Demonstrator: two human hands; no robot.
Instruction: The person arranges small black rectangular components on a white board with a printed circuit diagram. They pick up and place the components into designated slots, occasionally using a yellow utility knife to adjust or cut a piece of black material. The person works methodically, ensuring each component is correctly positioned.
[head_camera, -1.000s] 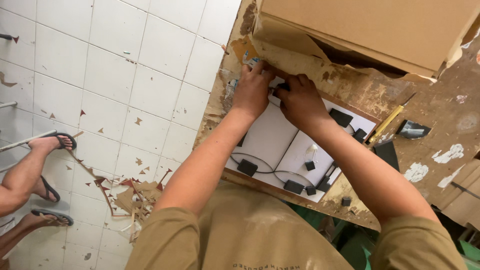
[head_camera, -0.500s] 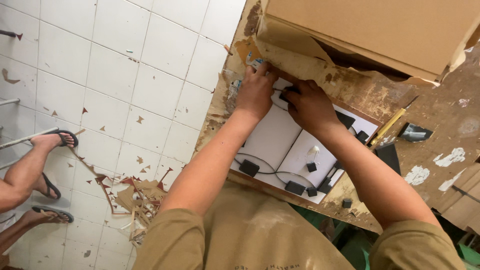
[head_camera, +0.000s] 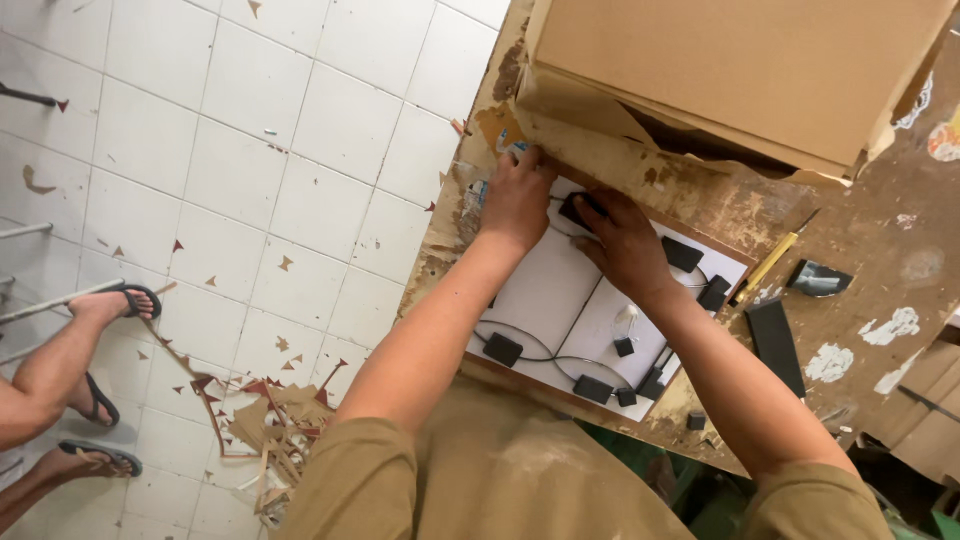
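A white board (head_camera: 545, 290) lies on the worn wooden workbench (head_camera: 860, 260). Several small black blocks, thin black wires and a clear bulb (head_camera: 625, 322) are fixed on it. My left hand (head_camera: 517, 195) presses down at the board's far left corner, fingers curled over its edge. My right hand (head_camera: 622, 240) lies beside it, fingertips on a small black block (head_camera: 580, 210) near the board's top edge. Whether either hand grips anything is not clear.
A big cardboard box (head_camera: 740, 70) sits just beyond the hands. A yellow-handled tool (head_camera: 768, 265) and flat black pieces (head_camera: 775, 342) lie right of the board. Left is white tiled floor with wood scraps (head_camera: 265, 425). Another person's sandalled feet (head_camera: 110, 300) are at far left.
Both hands stay at the board's far edge. My right hand has slid slightly along the top edge onto the black block. The view has shifted a little.
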